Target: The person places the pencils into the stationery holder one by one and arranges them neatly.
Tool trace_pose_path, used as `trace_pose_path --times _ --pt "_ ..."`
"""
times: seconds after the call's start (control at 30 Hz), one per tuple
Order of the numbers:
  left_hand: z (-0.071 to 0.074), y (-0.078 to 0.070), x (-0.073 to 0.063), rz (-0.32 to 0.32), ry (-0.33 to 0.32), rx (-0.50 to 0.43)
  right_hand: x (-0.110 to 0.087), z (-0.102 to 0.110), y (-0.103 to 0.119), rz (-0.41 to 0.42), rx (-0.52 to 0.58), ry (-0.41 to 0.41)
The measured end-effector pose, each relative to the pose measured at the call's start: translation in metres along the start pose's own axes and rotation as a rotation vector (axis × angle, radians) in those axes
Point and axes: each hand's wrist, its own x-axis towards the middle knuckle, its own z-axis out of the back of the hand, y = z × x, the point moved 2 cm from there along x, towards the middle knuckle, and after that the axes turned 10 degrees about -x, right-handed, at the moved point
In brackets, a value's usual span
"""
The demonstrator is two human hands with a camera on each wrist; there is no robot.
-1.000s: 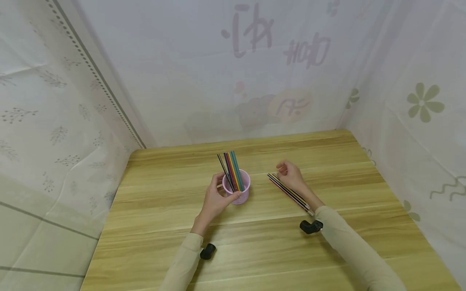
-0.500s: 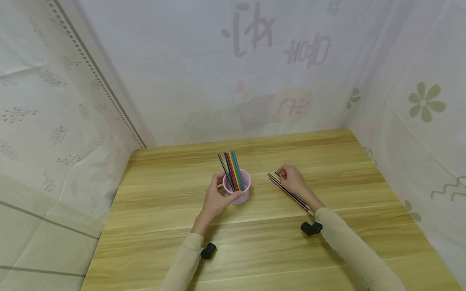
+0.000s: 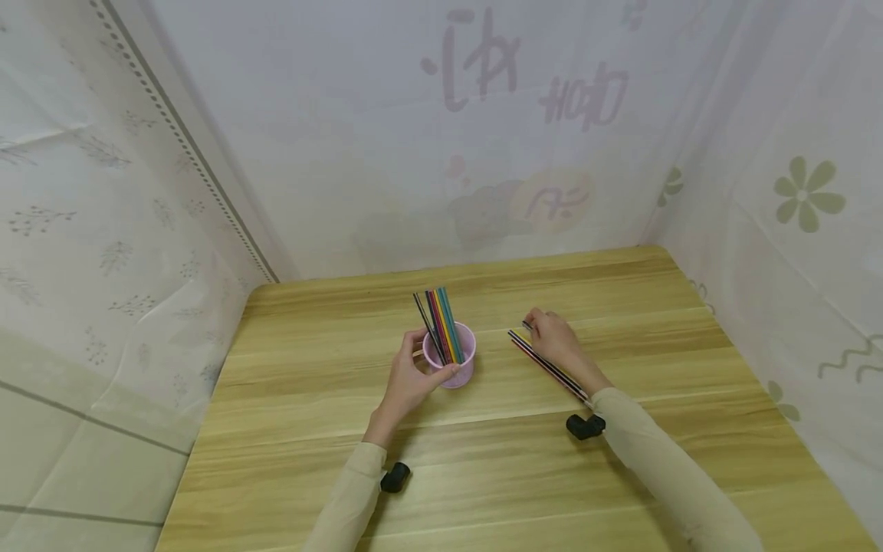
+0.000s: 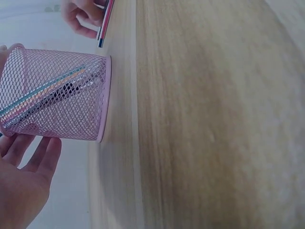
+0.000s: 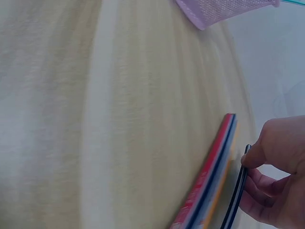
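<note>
My left hand (image 3: 408, 377) holds the rim and side of a pink mesh pencil cup (image 3: 465, 371), which stands upright on the table. Several pencils (image 3: 441, 323), teal, yellow, pink and dark, lean inside it. To the cup's right, my right hand (image 3: 556, 340) pinches a dark striped pencil (image 5: 237, 196) between thumb and fingers. In the right wrist view this pencil is a little apart from a row of several others. Those loose pencils (image 3: 548, 366), red, dark and yellow, lie slantwise on the table, partly hidden under the right hand and wrist.
The wood-grain table (image 3: 497, 475) reaches back to a pale printed cloth (image 3: 386, 153). Similar cloths hang at the left and right sides. Each sleeve carries a black wrist camera (image 3: 585, 426).
The right hand has closed its fingers on one dark pencil and drawn it slightly away from the row. The left hand and the cup have stayed in place.
</note>
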Motion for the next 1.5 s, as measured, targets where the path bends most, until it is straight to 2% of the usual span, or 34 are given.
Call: trace_pose_path --times 0.2,0.37,0.57,0.8,0.87,1.1,1.23,1.5 --pt "-0.001 -0.001 -0.001 -0.008 -0.001 0.020 0.008 0.016 0.012 0.013 0.010 -0.032" --pt "0.000 0.001 -0.002 -0.014 0.000 0.037 0.013 0.034 0.026 0.057 0.046 -0.068" --pt "0.002 0.002 -0.002 -0.012 0.004 0.023 0.018 0.051 0.041 0.124 0.118 -0.154" --pt "0.001 0.002 -0.001 -0.011 0.006 0.015 0.020 0.077 0.067 0.126 0.242 -0.185" --pt "0.001 -0.001 0.000 -0.003 0.014 0.021 0.021 0.084 0.074 0.133 0.264 -0.196" --pt "0.000 -0.038 -0.007 -0.015 0.049 0.028 0.024 0.104 0.097 0.157 0.350 -0.221" --pt "-0.001 -0.042 -0.008 -0.028 0.038 0.024 0.027 0.111 0.106 0.140 0.412 -0.247" --pt "-0.002 -0.041 -0.007 -0.020 0.043 0.032 0.033 0.124 0.123 0.138 0.553 -0.349"
